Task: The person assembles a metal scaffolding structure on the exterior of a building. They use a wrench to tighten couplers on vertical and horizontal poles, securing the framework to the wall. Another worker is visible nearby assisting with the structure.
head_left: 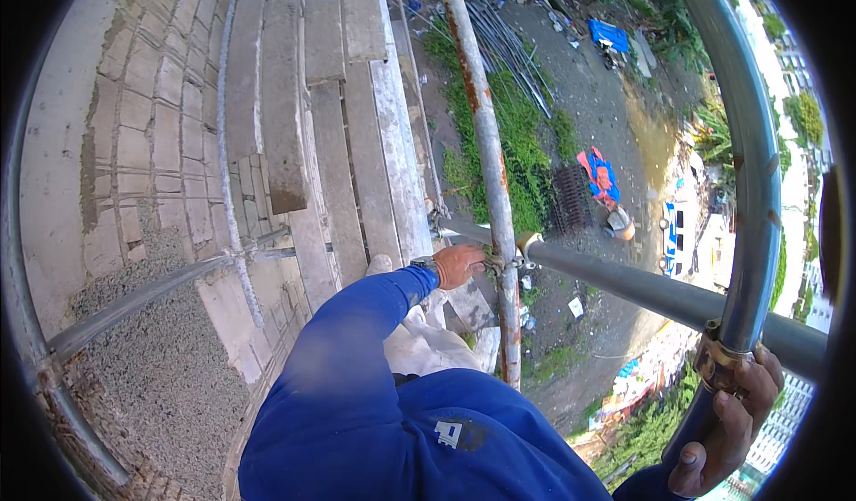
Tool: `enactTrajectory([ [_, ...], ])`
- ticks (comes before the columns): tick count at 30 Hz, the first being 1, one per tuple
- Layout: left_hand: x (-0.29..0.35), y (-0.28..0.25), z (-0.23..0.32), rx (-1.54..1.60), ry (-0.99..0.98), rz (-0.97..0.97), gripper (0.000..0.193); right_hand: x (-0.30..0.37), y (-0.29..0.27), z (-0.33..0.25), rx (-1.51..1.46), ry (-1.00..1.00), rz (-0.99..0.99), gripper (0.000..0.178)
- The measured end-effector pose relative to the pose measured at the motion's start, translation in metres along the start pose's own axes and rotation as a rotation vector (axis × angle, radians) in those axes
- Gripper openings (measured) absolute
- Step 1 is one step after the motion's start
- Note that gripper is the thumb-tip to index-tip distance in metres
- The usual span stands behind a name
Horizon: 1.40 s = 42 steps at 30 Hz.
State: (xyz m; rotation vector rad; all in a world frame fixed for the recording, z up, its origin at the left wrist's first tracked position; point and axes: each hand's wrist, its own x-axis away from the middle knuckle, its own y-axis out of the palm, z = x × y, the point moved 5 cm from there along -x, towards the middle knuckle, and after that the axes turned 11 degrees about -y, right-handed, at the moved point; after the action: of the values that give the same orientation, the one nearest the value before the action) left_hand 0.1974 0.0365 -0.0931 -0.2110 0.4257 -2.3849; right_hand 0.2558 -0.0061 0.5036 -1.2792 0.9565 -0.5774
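Rusty-tube coupler [496, 264]: on rusty tube [486, 135], at joint w/ cross tube [624, 280]. L hand [458, 266]: fingers at this coupler, tips partly hidden; cannot tell if gripping. R hand [744, 412]: fingers curled about grey tube [758, 198] at near coupler [716, 365]. Handling (est.): couplers stiff, compact, heavy for size; take by body, clear of bolt. Tubes rigid, heavy; rust gives rough hold, smooth grey metal prob. slippery; grasp adj. to joint. Surrounds: planks [325, 37] to L, block wall [165, 135] beyond; vegetation [522, 162] below. Markings: white emblem [448, 433] on blue shirt [508, 412]; no legible writing on tubes/couplers.
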Motion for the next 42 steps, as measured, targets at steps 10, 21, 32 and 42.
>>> enactTrajectory([
  [10, 0.039, 0.074, 0.006, 0.750, -0.357, 0.019, 0.055, 0.042, -0.005, 0.006, -0.008, 0.032, -0.151, 0.055],
  [21, 0.058, 0.102, 0.094, 1.656, -0.800, 0.061, 0.053, 0.036, -0.007, -0.001, 0.090, -0.059, -0.104, 0.047],
  [32, 0.052, 0.106, 0.046, 1.172, -0.637, 0.125, 0.051, 0.038, -0.011, -0.010, 0.173, -0.028, -0.064, 0.048],
  [42, 0.027, 0.049, -0.010, 0.266, -0.129, 0.244, 0.051, 0.040, -0.006, 0.005, 0.061, 0.008, -0.094, 0.052],
])
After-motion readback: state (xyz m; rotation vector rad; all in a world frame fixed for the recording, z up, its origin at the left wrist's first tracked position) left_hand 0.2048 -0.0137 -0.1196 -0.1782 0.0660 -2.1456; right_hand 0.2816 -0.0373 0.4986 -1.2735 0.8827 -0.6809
